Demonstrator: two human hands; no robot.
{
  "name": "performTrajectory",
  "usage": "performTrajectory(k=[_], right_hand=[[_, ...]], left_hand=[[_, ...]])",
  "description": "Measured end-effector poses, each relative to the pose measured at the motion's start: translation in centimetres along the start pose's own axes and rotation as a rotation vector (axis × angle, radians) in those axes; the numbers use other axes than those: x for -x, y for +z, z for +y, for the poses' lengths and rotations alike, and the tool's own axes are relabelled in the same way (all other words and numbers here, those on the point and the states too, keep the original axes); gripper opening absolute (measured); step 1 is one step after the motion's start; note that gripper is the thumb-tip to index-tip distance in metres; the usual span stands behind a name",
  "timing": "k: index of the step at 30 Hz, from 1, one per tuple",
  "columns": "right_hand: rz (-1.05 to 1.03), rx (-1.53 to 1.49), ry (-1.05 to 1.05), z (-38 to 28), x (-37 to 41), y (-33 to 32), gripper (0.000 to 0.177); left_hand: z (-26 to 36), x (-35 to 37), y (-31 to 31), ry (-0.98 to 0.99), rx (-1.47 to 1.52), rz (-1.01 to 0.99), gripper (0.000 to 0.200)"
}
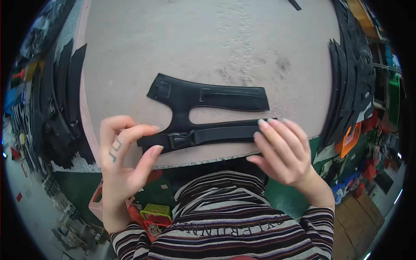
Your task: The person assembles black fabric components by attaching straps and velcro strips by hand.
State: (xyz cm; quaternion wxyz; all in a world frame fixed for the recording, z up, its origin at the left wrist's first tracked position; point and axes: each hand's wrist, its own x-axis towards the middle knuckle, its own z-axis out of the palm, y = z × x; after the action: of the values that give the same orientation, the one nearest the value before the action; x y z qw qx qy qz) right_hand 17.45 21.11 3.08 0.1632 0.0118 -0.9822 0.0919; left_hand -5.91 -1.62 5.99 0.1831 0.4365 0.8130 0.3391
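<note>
A black fabric piece [180,97] with cut-out gaps lies flat on the table near its front edge. Along its lower arm runs a black webbing strap [225,134] with a side-release buckle [181,140]. My left hand [125,156] is at the piece's left end, thumb and index finger apart, just left of the buckle. Over the right end of the strap is my right hand [284,151], its fingers side by side and its thumb apart below them. That hand covers the strap's end, and whether the fingertips touch it is hard to see.
Stacks of black cut pieces hang over the table's left side [65,108] and right side [340,86]. A small black strip [295,4] lies at the far edge. Below stand a yellow-green basket [157,210] and a pink stool [96,201]; an orange container [348,141] is at right.
</note>
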Motion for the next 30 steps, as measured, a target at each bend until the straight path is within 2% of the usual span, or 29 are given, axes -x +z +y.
performTrajectory(k=[3,5,9,10,13,14,17,21,27,30], right_hand=[[0.045,-0.179,-0.168,-2.2,-2.6,2.6,0.025],[0.027,-0.131,-0.223,-2.9,-3.6,4.1,0.024],[0.054,-0.185,-0.197,-2.6,-3.7,4.7,0.025],[0.059,-0.193,-0.187,-2.7,-3.6,4.8,0.025],[0.056,-0.199,-0.160,-3.0,-3.4,5.0,0.029],[0.053,-0.192,-0.163,-3.0,-3.4,5.1,0.031],[0.000,-0.154,-0.185,-3.1,-4.4,4.8,0.039],[-0.058,-0.104,-0.188,-3.5,-5.2,5.1,0.048],[-0.059,-0.102,-0.217,-3.2,-5.4,5.3,0.048],[-0.052,-0.110,-0.207,-3.4,-5.4,5.3,0.038]], left_hand=[[-1.3,1.5,0.5,-0.029,0.016,-0.005,0.040],[-1.4,1.0,1.7,0.091,-0.135,-0.034,0.043],[-0.5,1.3,1.5,0.050,-0.179,-0.071,0.043],[0.4,1.0,0.8,0.105,-0.214,-0.074,0.034],[0.0,2.5,1.0,-0.148,0.179,-0.088,0.022],[-0.2,2.2,1.5,-0.240,0.301,-0.003,0.011],[-0.3,1.7,1.6,-0.376,0.284,0.026,0.008],[-0.4,1.5,1.9,-0.342,0.206,0.028,0.010],[-0.7,1.2,2.0,-0.351,0.228,0.027,0.011],[-0.9,1.2,2.2,-0.320,0.223,0.045,0.012]])
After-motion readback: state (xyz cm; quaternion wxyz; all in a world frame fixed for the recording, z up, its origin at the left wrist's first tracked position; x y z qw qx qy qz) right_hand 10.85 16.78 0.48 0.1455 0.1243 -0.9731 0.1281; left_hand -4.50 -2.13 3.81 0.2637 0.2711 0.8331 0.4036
